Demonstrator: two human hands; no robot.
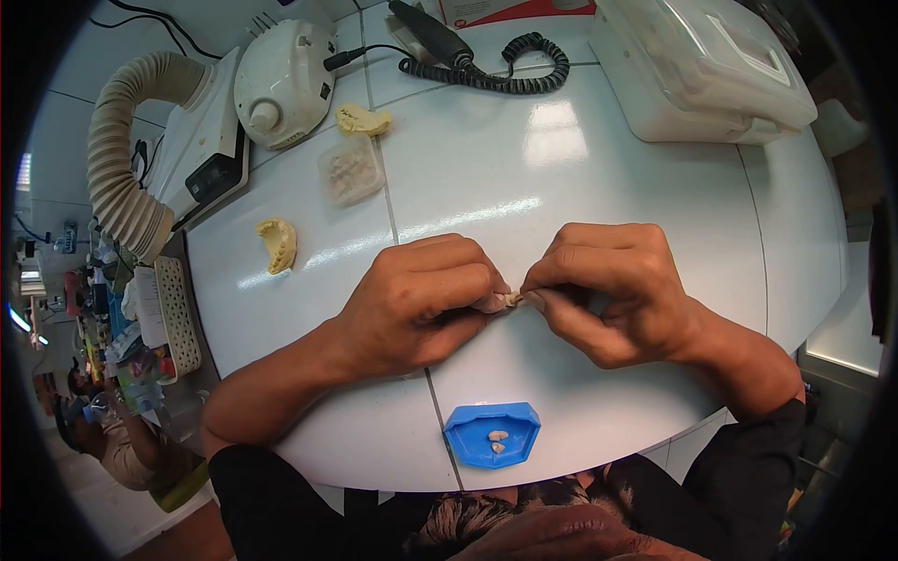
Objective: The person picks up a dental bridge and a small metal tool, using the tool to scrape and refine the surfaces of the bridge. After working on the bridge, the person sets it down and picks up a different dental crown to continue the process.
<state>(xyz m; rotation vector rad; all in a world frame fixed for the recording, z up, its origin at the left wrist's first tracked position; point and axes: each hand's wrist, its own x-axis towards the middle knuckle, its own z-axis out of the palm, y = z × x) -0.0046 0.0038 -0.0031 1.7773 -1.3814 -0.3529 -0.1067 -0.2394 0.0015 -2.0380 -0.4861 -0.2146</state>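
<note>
Over the middle of the white table, my left hand (421, 290) pinches a small cream tooth-like piece (513, 299) between thumb and fingertips. My right hand (613, 290) meets it from the other side, thumb and forefinger closed together right at the piece; I cannot tell what they grip. Below the hands, near the front edge, a blue faceted tray (458, 436) holds two small cream pieces (498, 439). To the left of my hands lies a yellowish dental cast (278, 245). Farther back are a second dental cast (363, 120) and a clear plastic box (351, 171) with pale bits inside.
At the back stand a white motor control unit (285, 84) and a black handpiece (432, 35) with a coiled cord (538, 84). A ribbed hose (117, 140) curves at the left, above a basket (178, 318). A lidded case (706, 75) sits back right. Another person (131, 449) sits far left.
</note>
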